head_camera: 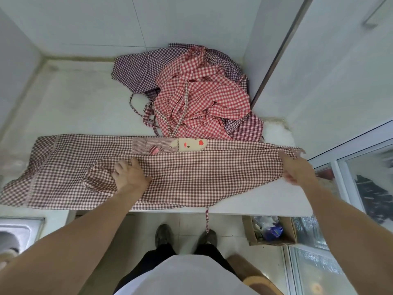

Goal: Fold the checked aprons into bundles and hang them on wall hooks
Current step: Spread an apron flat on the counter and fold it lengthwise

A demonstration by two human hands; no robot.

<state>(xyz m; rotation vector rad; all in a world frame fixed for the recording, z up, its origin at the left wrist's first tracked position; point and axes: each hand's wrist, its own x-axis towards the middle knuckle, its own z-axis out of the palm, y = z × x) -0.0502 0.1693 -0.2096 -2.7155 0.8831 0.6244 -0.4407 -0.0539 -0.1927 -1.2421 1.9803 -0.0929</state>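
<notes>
A person stands at a pale surface (80, 107) in a tiled corner, working a brown-and-white checked apron (191, 173) that lies folded lengthwise across the near edge, its cartoon patch (170, 145) facing up along the far fold. The left hand (130, 174) rests flat on the cloth left of centre, fingers (122, 165) spread and fairly straight, pressing it down beside a rounded pocket. The right hand (294, 167) is at the apron's right end, where the fabric gathers to a narrow bunch; its fingers curl around that gathered end. One apron tie (206, 220) dangles over the edge toward the floor. Behind, against the wall, a heap of unfolded aprons waits: a red checked apron (202, 96) on top of purple checked aprons (138, 69). A cardboard box (272, 231) of oddments sits on the floor at right, and a steel sink (19, 231) shows at left.
</notes>
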